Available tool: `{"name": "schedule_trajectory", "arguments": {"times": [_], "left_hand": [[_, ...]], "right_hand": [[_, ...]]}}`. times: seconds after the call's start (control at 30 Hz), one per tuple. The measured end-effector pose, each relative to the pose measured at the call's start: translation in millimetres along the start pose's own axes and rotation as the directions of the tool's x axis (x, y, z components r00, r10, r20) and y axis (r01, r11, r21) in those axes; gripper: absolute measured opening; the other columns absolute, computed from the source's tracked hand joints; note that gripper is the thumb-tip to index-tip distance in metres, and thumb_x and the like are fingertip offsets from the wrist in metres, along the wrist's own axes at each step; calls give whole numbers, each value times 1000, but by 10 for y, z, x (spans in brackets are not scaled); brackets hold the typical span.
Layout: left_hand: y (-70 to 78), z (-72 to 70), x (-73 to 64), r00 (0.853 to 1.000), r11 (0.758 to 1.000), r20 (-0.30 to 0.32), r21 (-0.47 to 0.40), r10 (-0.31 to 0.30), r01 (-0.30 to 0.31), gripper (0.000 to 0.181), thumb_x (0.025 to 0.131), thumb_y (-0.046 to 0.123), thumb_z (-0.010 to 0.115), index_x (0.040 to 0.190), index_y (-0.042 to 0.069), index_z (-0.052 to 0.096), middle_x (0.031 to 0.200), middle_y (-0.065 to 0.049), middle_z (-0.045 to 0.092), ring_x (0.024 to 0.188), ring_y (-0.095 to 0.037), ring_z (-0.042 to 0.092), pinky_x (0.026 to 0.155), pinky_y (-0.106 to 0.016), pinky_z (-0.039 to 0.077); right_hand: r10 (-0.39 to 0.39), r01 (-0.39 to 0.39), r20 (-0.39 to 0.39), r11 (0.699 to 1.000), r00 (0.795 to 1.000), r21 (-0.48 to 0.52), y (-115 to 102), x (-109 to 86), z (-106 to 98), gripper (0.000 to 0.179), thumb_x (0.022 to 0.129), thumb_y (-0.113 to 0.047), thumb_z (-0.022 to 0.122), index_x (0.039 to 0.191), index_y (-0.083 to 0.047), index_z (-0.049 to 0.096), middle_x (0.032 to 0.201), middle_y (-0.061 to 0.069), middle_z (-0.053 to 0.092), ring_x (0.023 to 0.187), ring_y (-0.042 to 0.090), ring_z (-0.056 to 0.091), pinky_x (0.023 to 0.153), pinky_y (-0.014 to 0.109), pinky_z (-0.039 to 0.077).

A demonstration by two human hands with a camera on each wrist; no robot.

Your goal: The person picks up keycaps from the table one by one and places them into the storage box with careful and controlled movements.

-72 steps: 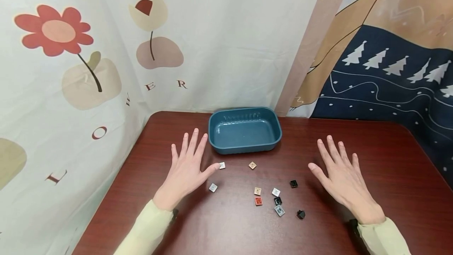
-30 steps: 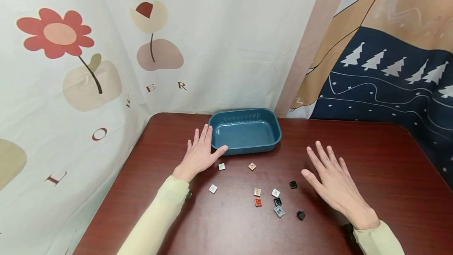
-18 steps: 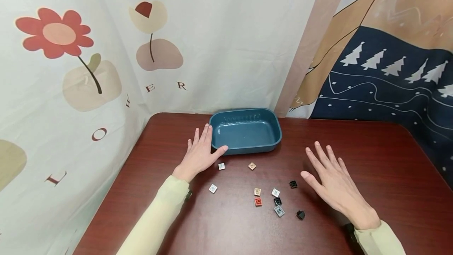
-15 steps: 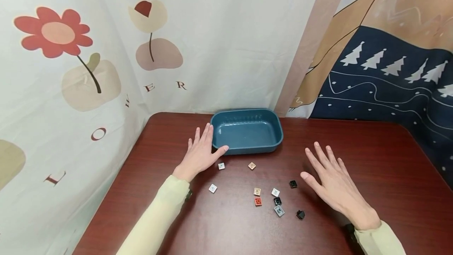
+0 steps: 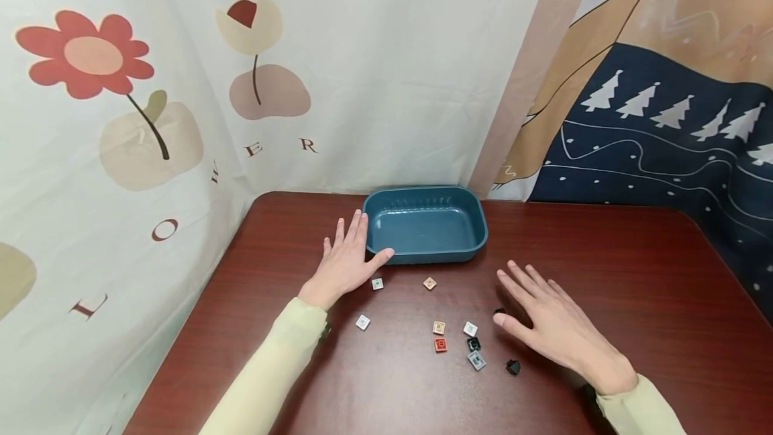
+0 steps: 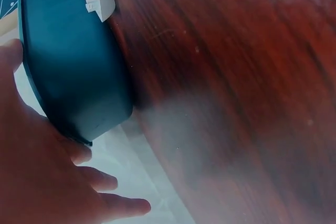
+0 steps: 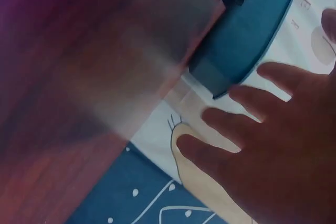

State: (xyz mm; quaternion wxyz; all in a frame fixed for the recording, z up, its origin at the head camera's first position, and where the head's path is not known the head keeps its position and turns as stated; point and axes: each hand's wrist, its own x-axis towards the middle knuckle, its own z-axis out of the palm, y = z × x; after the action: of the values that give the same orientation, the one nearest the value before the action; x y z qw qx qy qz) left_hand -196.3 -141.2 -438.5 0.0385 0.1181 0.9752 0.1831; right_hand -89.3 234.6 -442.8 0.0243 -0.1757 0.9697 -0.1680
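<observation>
Currently our left hand [image 5: 343, 265] lies at the near-left corner of the blue tray [image 5: 425, 258], fingers straight and slightly spread along the outer side, thumb extended at the near rim. It appears to touch without gripping. Our right hand [image 5: 558, 327] hovers over the table [image 5: 640, 274], well apart from the tray, fingers extended and holding nothing; it partly covers a black cap [image 5: 499, 311].

The tray stands at the table's far edge; loose caps lie scattered in front of it.

Handling, as we judge it: the left hand seems placed to steady the tray. We should press lightly and evenly, since the glossy tabletop may let it slide. The caps are small, so fingertips and thumb on opposite sides should serve better than the palm. The red cap [image 5: 440, 345] and tan cap [image 5: 439, 327] sit just beside each other, as do the grey cap [image 5: 476, 360] and second black cap [image 5: 474, 344]; a clumsy approach could nudge neighbours.

Materials: tray probably moulded plastic, rounded rectangle, smooth sheen, ribbing on the inner far wall. Caps squarish, likely hard plastic; one dark piece [image 5: 512, 367] sits tilted. Table reddish-brown, wood-grained. Backdrop cloth [image 5: 392, 86] soft, faintly creased.
</observation>
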Motion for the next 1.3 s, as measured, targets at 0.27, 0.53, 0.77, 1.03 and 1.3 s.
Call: {"name": "schedule_trajectory", "arguments": {"times": [0.27, 0.53, 0.77, 1.03, 1.3], "left_hand": [[3, -4, 0, 1000, 1000, -4, -10, 2, -2, 102, 98, 75, 45, 167, 7, 11, 174, -5, 1, 158, -42, -1, 117, -73, 15], [2, -8, -2, 1000, 1000, -13, -3, 9, -9, 103, 97, 75, 45, 167, 7, 13, 174, -8, 5, 157, -45, 4, 117, -73, 16], [9, -18, -10, 1000, 1000, 4, -16, 3, -3, 103, 97, 75, 45, 167, 8, 10, 174, -7, 3, 157, -44, 3, 117, -72, 14], [-14, 6, 11, 1000, 1000, 11, -9, -2, 2, 104, 96, 78, 42, 167, 9, 8, 174, -5, 0, 157, -44, 4, 119, -71, 13], [-20, 9, -4, 1000, 1000, 12, -28, 1, -1, 104, 97, 77, 42, 167, 9, 7, 174, -7, 2, 158, -42, 2, 119, -70, 13]], "right_hand": [[-63, 64, 36, 998, 997, -27, -74, 42, 54, 72, 96, -64, 61, 148, -14, 59, 155, 13, 51, 138, 38, 52, 107, 61, 43], [-209, 210, 24, 973, 978, -99, -86, 56, 72, 48, 88, -26, 84, 131, -10, 72, 130, 8, 69, 115, 25, 67, 91, 46, 57], [-299, 297, -4, 951, 954, -88, -103, 99, 69, 30, 83, -12, 88, 111, -13, 79, 98, -4, 64, 84, 11, 64, 71, 32, 57], [-289, 288, 2, 954, 957, -84, -127, 114, 65, 21, 82, -3, 87, 98, -15, 79, 89, -6, 61, 76, 6, 61, 66, 26, 56], [-300, 297, -22, 951, 954, -89, -117, 110, 78, 21, 80, 0, 87, 94, -14, 78, 89, -6, 65, 77, 8, 64, 68, 28, 58]]}}
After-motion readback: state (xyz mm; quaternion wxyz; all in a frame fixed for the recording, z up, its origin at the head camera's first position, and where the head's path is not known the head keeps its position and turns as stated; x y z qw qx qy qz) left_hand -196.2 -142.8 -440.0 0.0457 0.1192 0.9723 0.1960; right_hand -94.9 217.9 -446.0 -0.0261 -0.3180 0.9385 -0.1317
